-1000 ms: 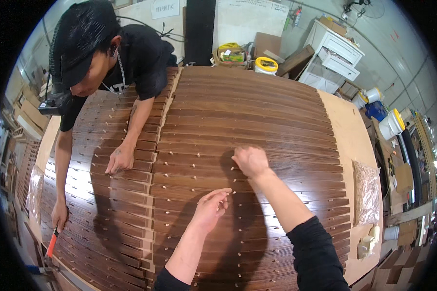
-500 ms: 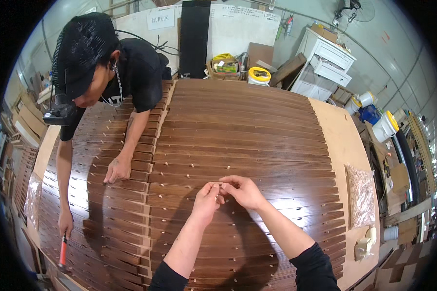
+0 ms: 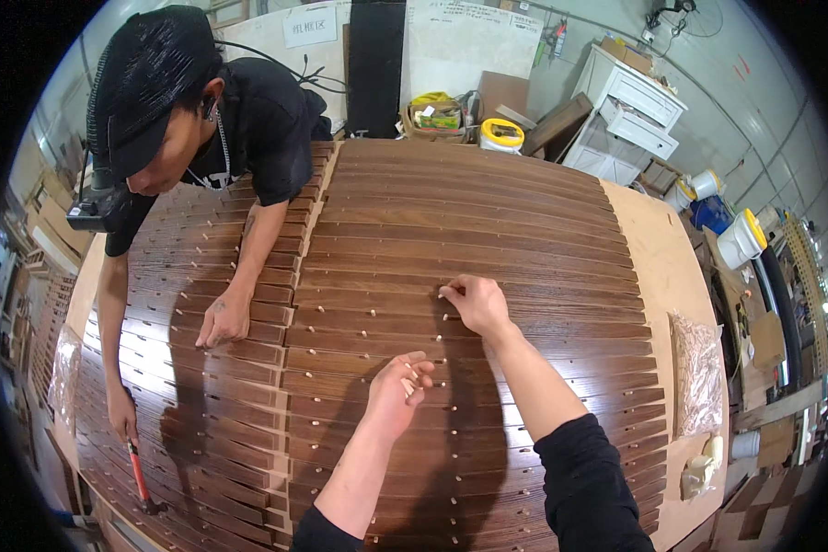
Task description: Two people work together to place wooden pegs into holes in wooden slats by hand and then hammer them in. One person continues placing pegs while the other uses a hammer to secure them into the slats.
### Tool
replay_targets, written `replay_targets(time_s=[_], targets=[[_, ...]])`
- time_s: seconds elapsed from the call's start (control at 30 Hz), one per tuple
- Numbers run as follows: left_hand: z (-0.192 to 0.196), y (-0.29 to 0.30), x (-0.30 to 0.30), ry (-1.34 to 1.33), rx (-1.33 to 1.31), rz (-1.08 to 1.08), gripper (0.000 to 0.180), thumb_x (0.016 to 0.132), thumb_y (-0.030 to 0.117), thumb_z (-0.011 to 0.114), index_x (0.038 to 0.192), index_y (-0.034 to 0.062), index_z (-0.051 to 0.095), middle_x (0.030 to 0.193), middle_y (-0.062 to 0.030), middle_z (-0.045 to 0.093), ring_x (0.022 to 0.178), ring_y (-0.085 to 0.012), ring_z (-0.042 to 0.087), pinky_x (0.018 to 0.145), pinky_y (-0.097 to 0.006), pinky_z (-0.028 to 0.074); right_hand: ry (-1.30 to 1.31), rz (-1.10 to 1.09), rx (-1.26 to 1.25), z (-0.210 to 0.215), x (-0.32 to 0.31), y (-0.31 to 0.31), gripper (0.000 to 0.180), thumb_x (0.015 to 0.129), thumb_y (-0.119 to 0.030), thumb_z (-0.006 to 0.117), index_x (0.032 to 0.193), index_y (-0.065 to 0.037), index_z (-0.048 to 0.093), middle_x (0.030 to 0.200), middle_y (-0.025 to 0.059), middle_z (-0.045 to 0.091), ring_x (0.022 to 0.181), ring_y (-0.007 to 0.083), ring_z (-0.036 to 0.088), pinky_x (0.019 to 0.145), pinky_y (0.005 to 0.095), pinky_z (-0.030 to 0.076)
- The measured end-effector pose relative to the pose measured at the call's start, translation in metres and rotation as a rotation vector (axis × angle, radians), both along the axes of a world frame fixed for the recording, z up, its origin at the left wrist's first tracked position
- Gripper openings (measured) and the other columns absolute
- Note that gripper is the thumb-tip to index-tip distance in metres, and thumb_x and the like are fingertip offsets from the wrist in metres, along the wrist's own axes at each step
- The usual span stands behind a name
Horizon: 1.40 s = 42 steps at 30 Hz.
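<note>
Dark brown wooden boards (image 3: 414, 207) lie side by side across the table, with short pale wooden dowels (image 3: 373, 313) standing up from them in rows. My right hand (image 3: 478, 305) pinches one dowel (image 3: 442, 293) between thumb and fingertips, at the surface of a board; whether its lower end sits in a hole I cannot tell. Nearer to me, my left hand (image 3: 398, 396) is curled palm up above the boards. Several loose dowels (image 3: 408, 386) lie in its fingers.
At the left a co-worker leans over more boards, a red-handled hammer (image 3: 138, 474) in one hand. A plastic bag of dowels (image 3: 696, 373) and a crumpled pale bag (image 3: 702, 467) lie on the light panel at the right. A yellow-lidded bucket (image 3: 501, 135) stands beyond the table.
My right hand has parted from my left and moved forward and right with a dowel. My left hand has turned open slightly, showing its dowels. The co-worker's hammer has shifted.
</note>
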<state>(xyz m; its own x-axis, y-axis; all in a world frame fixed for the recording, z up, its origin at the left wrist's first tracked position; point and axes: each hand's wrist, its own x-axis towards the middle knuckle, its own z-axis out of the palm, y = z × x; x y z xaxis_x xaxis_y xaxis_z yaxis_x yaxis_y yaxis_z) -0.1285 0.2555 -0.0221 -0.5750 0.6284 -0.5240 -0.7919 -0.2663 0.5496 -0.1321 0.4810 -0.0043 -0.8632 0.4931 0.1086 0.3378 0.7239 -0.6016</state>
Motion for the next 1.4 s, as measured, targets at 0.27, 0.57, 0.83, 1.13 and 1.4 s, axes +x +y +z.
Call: replay_targets(time_s=[0.27, 0.57, 0.83, 1.13, 1.4], targets=[[0.008, -0.006, 0.006, 0.055, -0.035, -0.006, 0.026, 0.096, 0.006, 0.058, 0.12, -0.0009, 0.052, 0.12, -0.018, 0.066, 0.083, -0.0179, 0.066, 0.049, -0.019, 0.037, -0.243, 0.248, 0.529, 0.009, -0.021, -0.014, 0.023, 0.092, -0.03, 0.063, 0.092, -0.008, 0.072, 0.097, 0.014, 0.073, 0.091, 0.0333, 0.071, 0.084, 0.0482, 0.052], [0.016, 0.0, 0.013, 0.085, 0.041, -0.083, 0.016, 0.097, 0.008, 0.061, 0.113, 0.0063, 0.059, 0.119, -0.0108, 0.068, 0.079, -0.0133, 0.063, 0.05, -0.02, 0.037, -0.414, 0.116, 0.447, 0.013, -0.028, -0.026, 0.035, 0.1, -0.023, 0.041, 0.105, -0.011, 0.074, 0.11, 0.0127, 0.072, 0.105, 0.03, 0.069, 0.099, 0.0482, 0.049], [0.031, -0.024, 0.029, 0.076, 0.032, -0.091, 0.02, 0.099, 0.014, 0.062, 0.118, 0.0064, 0.06, 0.095, 0.0007, 0.063, 0.066, -0.0039, 0.049, 0.047, -0.018, 0.032, 0.201, 0.009, -0.148, -0.001, 0.028, -0.022, 0.039, 0.097, -0.031, 0.062, 0.126, -0.005, 0.064, 0.103, 0.0144, 0.073, 0.096, 0.025, 0.071, 0.084, 0.0366, 0.055], [0.026, 0.007, 0.059, 0.19, -0.016, -0.065, 0.013, 0.097, 0.016, 0.066, 0.107, 0.008, 0.063, 0.082, 0.0026, 0.061, 0.059, -0.0021, 0.048, 0.046, -0.017, 0.031, 0.072, 0.057, -0.887, 0.035, 0.151, -0.086, 0.028, 0.098, -0.014, 0.065, 0.122, 0.001, 0.066, 0.097, 0.0017, 0.07, 0.087, 0.0081, 0.062, 0.079, 0.0249, 0.052], [0.025, 0.028, 0.085, 0.126, -0.177, -0.029, 0.018, 0.096, 0.024, 0.068, 0.104, 0.0077, 0.064, 0.092, -0.0033, 0.068, 0.064, -0.0067, 0.054, 0.048, -0.019, 0.034, 0.251, -0.129, -0.681, 0.024, 0.177, -0.052, 0.017, 0.093, -0.015, 0.073, 0.101, -0.001, 0.073, 0.09, 0.0023, 0.072, 0.082, 0.0081, 0.064, 0.076, 0.0256, 0.052]])
